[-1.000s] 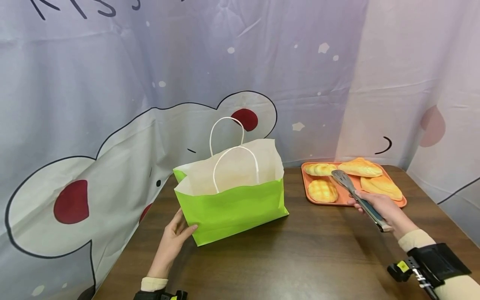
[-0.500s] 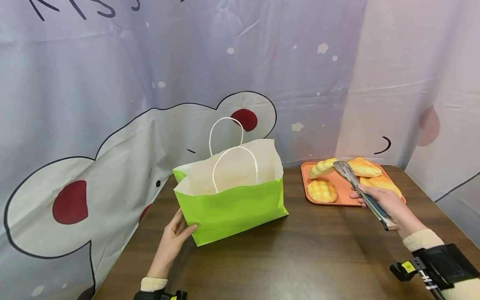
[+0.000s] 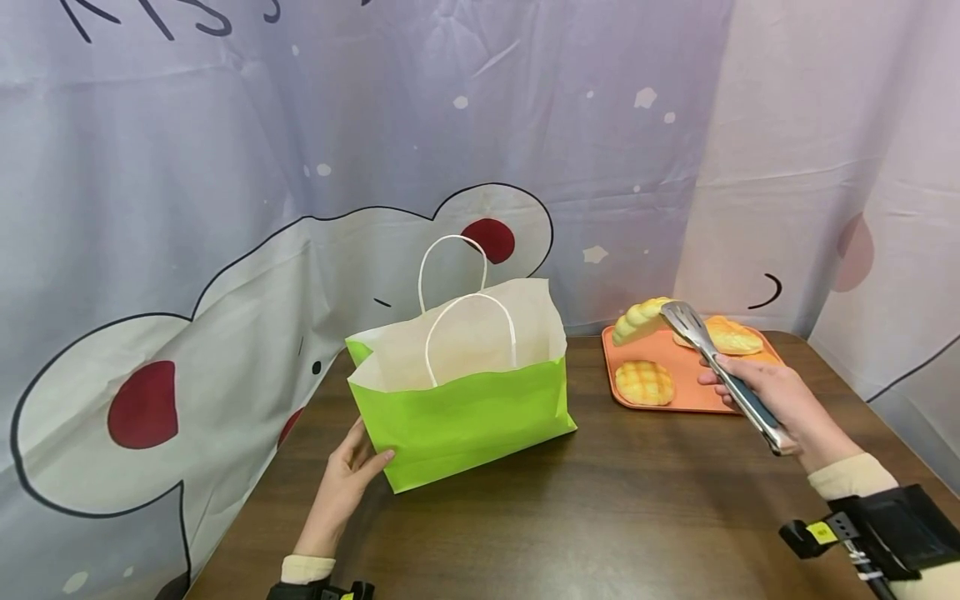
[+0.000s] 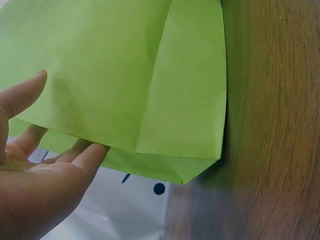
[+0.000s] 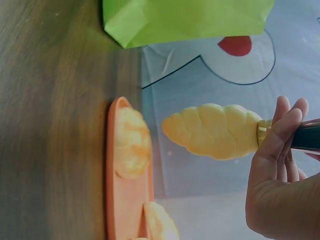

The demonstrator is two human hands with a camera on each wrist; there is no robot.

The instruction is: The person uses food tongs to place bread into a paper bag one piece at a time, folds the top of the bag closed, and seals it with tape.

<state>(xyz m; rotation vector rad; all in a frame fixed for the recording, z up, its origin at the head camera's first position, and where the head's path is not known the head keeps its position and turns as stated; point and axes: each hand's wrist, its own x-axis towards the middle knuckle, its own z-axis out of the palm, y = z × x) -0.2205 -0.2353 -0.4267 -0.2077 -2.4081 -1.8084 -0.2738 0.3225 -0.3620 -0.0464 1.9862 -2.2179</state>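
My right hand [image 3: 780,404] grips metal tongs [image 3: 701,337] with dark handle grips. Their tips clamp one end of a braided bread roll [image 3: 636,321], raised and tilted over the back left of the orange tray [image 3: 686,404]. In the right wrist view the roll [image 5: 212,131] hangs apart from the tray. My left hand [image 3: 348,467] rests at the left edge of a green paper bag [image 3: 465,425], which stands with its top open and two white handles. The left wrist view has the thumb before the bag's face and the other fingers extended at its side fold, fingertips partly hidden.
On the tray lie a round, grid-marked bun [image 3: 645,383] at the left and a long bread [image 3: 723,335] at the back right. Another bread there is mostly hidden behind my right hand. A printed curtain [image 3: 600,167] hangs behind the wooden table [image 3: 585,517].
The braided roll, clamped in the tongs, has risen off the tray and tilted. My right hand has moved slightly up and to the right. My left hand and the bag have stayed put.
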